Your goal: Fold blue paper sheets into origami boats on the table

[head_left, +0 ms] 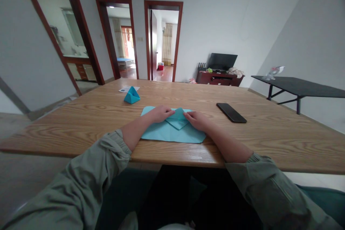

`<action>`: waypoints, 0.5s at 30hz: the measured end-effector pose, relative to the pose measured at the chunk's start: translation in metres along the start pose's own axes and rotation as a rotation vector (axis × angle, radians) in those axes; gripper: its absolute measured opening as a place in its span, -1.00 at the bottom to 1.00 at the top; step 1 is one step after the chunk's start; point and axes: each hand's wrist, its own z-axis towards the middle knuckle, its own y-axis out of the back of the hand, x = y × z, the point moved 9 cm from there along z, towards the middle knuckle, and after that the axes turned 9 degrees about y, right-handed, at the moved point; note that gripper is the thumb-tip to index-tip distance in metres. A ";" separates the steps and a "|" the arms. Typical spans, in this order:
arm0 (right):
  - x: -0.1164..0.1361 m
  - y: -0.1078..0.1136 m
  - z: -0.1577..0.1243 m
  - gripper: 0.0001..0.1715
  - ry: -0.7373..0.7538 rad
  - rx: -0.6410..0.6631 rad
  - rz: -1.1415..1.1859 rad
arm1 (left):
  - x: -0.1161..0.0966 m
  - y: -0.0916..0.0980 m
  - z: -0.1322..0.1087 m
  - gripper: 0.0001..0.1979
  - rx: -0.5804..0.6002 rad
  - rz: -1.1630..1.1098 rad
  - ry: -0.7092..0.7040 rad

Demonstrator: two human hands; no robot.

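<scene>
A sheet of light blue paper [172,136] lies flat on the wooden table [242,140], with a pointed flap folded up at its middle. My left hand [160,114] presses on the sheet's upper left, fingertips at the flap. My right hand [195,120] rests on the other side, its fingers also against the flap. The paper under both hands is hidden. Farther off stands a folded blue paper shape [132,95], tent-like, beside a small white card [129,89]. Neither hand touches them.
A black smartphone [231,112] lies to the right of the paper. The near table edge runs just past my forearms. Beyond the far right corner stand a dark side table [299,88] and a low red-brown cabinet [217,78] with a monitor.
</scene>
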 end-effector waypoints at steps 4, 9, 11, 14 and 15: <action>-0.006 0.001 0.003 -0.59 -0.031 -0.097 -0.031 | 0.007 0.007 0.002 -0.64 -0.114 -0.047 0.056; 0.002 -0.005 0.007 -0.52 0.042 -0.109 -0.057 | 0.010 -0.001 0.002 -0.64 -0.106 0.073 0.064; 0.012 -0.011 0.008 -0.57 0.131 -0.042 -0.124 | 0.010 -0.005 0.003 -0.65 -0.074 0.130 0.079; 0.020 -0.016 0.006 -0.50 0.190 0.006 -0.193 | 0.010 -0.008 0.004 -0.48 -0.021 0.133 0.114; 0.021 -0.016 0.006 -0.46 0.188 0.007 -0.202 | 0.010 -0.009 0.004 -0.42 -0.006 0.113 0.135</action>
